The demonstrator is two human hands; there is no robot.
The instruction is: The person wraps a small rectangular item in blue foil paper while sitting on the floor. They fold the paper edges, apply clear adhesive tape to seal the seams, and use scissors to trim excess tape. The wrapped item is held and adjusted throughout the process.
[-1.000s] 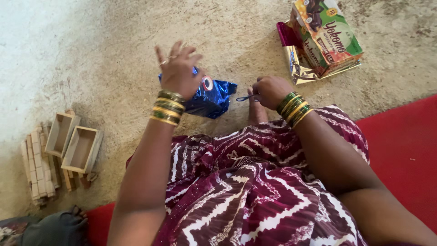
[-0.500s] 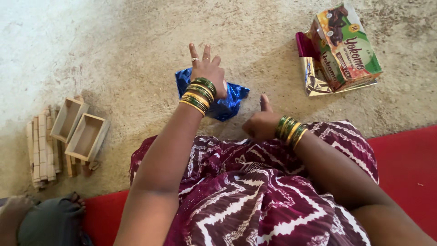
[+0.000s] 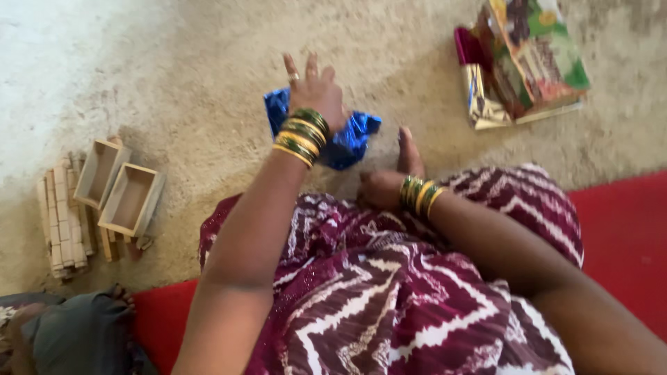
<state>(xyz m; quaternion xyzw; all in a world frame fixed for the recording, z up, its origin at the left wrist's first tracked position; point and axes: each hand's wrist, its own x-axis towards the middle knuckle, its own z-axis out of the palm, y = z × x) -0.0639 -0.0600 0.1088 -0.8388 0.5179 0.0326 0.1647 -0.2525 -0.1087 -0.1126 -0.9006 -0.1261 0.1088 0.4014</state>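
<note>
At the near left corner a dark grey bundle (image 3: 73, 340) is cut off by the edge, too dim to identify. Just beyond it two small open wooden boxes (image 3: 118, 187) lie on a stack of pale wooden slats (image 3: 61, 222) on the rough floor (image 3: 174, 83). Towards the middle, the left hand (image 3: 314, 90) rests flat on a shiny blue foil packet (image 3: 351, 139), fingers spread and pressing rather than gripping; the palm and bangled wrist cover most of the packet, so only its crumpled edges show. To the right and nearer, the right hand (image 3: 385, 186) sits clenched against the patterned maroon cloth (image 3: 389, 292) over the lap; whether it holds anything I cannot tell. A bare foot (image 3: 410, 151) pokes out just beyond it. At far right a heap of colourful wrappers (image 3: 524, 62) lies on the floor, blurred, and a red mat (image 3: 625, 236) runs along the near right. Compared with a moment ago, the left hand has pushed the packet down flat on the floor, and the right hand has let go and drawn back to the lap
</note>
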